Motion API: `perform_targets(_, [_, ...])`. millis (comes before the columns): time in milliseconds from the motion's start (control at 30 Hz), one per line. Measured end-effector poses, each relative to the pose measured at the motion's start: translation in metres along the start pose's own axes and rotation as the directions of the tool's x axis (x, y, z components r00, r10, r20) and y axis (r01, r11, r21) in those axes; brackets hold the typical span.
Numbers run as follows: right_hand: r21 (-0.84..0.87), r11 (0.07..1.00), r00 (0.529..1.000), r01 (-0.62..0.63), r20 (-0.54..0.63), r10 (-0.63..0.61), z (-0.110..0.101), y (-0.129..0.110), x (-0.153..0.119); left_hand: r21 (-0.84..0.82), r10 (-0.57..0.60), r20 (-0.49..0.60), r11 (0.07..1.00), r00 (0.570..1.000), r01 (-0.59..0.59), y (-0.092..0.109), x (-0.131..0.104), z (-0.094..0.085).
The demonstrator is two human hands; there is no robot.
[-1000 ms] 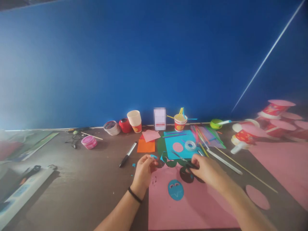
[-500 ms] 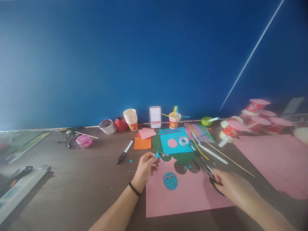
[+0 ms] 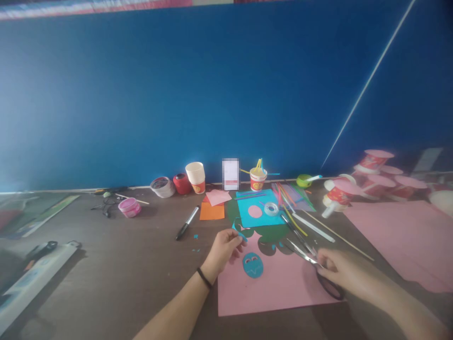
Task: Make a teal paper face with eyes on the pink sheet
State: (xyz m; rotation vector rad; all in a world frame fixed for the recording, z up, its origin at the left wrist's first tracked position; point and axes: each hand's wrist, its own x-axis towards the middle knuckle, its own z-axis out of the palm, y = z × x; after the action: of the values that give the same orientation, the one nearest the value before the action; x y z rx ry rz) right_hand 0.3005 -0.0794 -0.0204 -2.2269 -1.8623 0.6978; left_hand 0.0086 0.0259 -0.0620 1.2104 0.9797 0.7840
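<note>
My left hand [image 3: 227,245] pinches a small curved scrap of blue paper [image 3: 242,235] between thumb and fingers, above the left edge of a pink paper sheet [image 3: 283,288]. My right hand [image 3: 338,267] is closed on a pair of scissors [image 3: 307,255], their blades a little apart and pointing left. A dark slim tool [image 3: 295,231] lies just beyond the blades; its kind is unclear. Between my hands, on the pink sheet, rests a blue paper circle [image 3: 253,265] with a drawn face. A dark green scalloped paper [image 3: 271,233] lies along the sheet's far edge.
A tape roll [image 3: 271,209] and a pink disc [image 3: 255,211] lie on blue paper [image 3: 247,221]. Farther back stand paper cups [image 3: 196,178] and a cup of straws [image 3: 258,179]. A marker [image 3: 187,223] lies left; pink-topped cups [image 3: 374,163] are stacked right.
The scissors have swung away from the dark tool, and their blades now show clearly. My left hand has tilted the blue scrap and moved slightly right. The view has shifted a little.
</note>
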Motion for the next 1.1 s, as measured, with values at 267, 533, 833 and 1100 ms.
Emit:
perform_targets(267, [0.469,0.839,0.961,0.277,-0.113,-0.254,0.036,-0.115,0.035,0.019,-0.024,0.008,1.000,1.000,0.024,0.002,-0.001,0.003])
perform_targets(533, [0.506,0.822,0.960,0.261,-0.048,-0.275,0.059,-0.124,0.070,0.023,0.036,0.019,0.999,0.999,-0.037,0.001,0.001,0.004])
perform_targets(833, [0.511,0.838,0.977,0.193,-0.020,-0.213,0.063,-0.104,0.076,0.175,0.095,-0.180,0.983,0.979,-0.063,-0.002,0.002,0.004])
perform_targets(1100, [0.508,0.848,0.986,0.153,-0.017,-0.167,0.072,-0.101,0.076,0.367,0.250,-0.181,0.914,0.951,-0.171,-0.001,-0.002,0.008])
